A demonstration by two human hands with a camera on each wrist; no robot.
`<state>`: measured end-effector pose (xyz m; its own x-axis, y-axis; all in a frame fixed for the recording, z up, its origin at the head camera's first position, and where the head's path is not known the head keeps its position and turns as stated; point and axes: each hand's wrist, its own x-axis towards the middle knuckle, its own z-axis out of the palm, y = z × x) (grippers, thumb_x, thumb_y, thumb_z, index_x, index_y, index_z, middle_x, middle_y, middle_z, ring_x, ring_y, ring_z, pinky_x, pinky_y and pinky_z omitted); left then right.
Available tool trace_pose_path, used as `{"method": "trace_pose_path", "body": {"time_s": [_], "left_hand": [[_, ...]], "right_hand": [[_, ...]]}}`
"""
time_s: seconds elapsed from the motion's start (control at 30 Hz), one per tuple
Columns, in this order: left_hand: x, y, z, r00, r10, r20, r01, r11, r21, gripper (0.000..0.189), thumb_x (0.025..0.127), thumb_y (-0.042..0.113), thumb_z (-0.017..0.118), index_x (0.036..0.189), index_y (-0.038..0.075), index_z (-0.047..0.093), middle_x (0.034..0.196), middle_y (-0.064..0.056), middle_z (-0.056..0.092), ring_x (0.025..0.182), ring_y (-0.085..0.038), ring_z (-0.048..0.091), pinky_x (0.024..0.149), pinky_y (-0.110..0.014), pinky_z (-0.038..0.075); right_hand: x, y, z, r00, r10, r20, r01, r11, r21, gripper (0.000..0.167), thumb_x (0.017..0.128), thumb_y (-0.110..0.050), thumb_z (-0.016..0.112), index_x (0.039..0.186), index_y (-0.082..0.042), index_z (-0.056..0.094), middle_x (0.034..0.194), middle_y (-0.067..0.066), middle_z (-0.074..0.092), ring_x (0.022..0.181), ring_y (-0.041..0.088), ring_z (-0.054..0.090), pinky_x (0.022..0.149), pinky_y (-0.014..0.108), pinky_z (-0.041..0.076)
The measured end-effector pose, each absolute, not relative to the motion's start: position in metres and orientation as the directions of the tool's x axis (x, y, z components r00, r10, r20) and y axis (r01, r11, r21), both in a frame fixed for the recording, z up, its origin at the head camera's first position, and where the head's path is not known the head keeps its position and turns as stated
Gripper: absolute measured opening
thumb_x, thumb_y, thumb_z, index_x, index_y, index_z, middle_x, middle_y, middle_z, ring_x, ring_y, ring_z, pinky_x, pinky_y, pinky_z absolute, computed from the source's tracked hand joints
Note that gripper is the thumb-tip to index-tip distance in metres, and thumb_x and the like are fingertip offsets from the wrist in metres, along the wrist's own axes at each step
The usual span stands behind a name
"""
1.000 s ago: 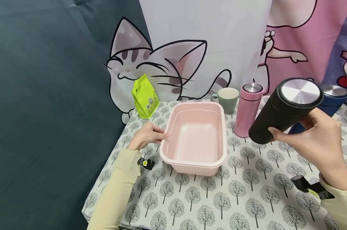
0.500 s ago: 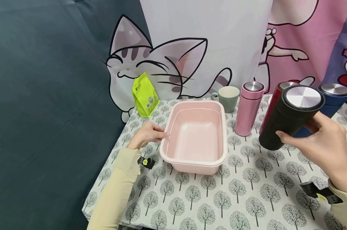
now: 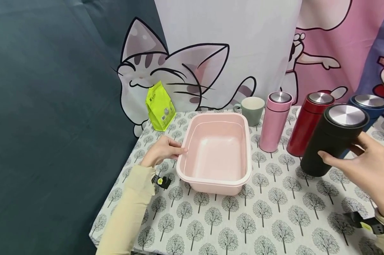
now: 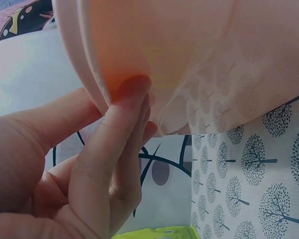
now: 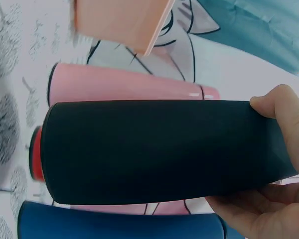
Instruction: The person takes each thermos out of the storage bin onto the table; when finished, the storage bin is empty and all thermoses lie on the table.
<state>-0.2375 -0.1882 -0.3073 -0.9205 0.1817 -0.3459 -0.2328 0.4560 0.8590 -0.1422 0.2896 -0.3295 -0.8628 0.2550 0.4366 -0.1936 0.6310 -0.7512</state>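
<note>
My left hand [image 3: 164,150] pinches the left rim of a pale pink plastic basin [image 3: 217,183], thumb on top and fingers beneath; the left wrist view shows the fingers [image 4: 97,154] under the rim. Nothing lies inside the basin. My right hand [image 3: 367,166] grips a black thermos flask [image 3: 332,145] with a silver lid, slightly tilted. The right wrist view has the flask [image 5: 159,152] across its middle, thumb on one side and fingers on the other. Whether its base touches the cloth, I cannot tell. Just behind it stands a red thermos flask [image 3: 308,122].
A pink thermos flask [image 3: 274,124] stands left of the red one. A blue thermos flask [image 3: 368,106] is partly hidden behind the black one. Behind the basin are a green mug [image 3: 253,111] and a lime-green pouch [image 3: 161,109]. A tree-patterned cloth [image 3: 217,226] covers the table.
My right hand has moved the black thermos flask right and toward me, lower and more upright. The red flask, hidden earlier, now shows. My left hand and the basin have stayed put.
</note>
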Motion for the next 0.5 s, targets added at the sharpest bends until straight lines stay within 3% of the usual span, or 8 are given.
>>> {"method": "trace_pose_path", "body": {"time_s": [0.3, 0.5], "left_hand": [[-0.237, -0.188, -0.305, -0.918, 0.19, -0.347, -0.231, 0.456, 0.86, 0.036, 0.086, 0.003, 0.073, 0.117, -0.012, 0.063, 0.109, -0.027, 0.069, 0.076, -0.019, 0.072, 0.077, -0.033, 0.064], [-0.236, -0.188, -0.304, -0.915, 0.193, -0.353, -0.23, 0.469, 0.853, 0.037, 0.086, 0.005, 0.073, 0.118, -0.011, 0.063, 0.111, -0.028, 0.068, 0.078, -0.021, 0.073, 0.077, -0.033, 0.064]], "right_hand": [[-0.148, 0.309, -0.339, -0.794, 0.283, 0.538, -0.3, 0.588, -0.751, 0.072, 0.065, 0.012, 0.079, 0.126, -0.023, 0.063, 0.107, -0.033, 0.054, 0.097, -0.016, 0.049, 0.081, -0.006, 0.039], [-0.145, 0.321, -0.342, -0.761, 0.345, 0.549, -0.287, 0.58, -0.762, 0.074, 0.068, 0.01, 0.074, 0.134, -0.021, 0.059, 0.107, -0.034, 0.051, 0.098, -0.014, 0.047, 0.088, -0.003, 0.039]]}}
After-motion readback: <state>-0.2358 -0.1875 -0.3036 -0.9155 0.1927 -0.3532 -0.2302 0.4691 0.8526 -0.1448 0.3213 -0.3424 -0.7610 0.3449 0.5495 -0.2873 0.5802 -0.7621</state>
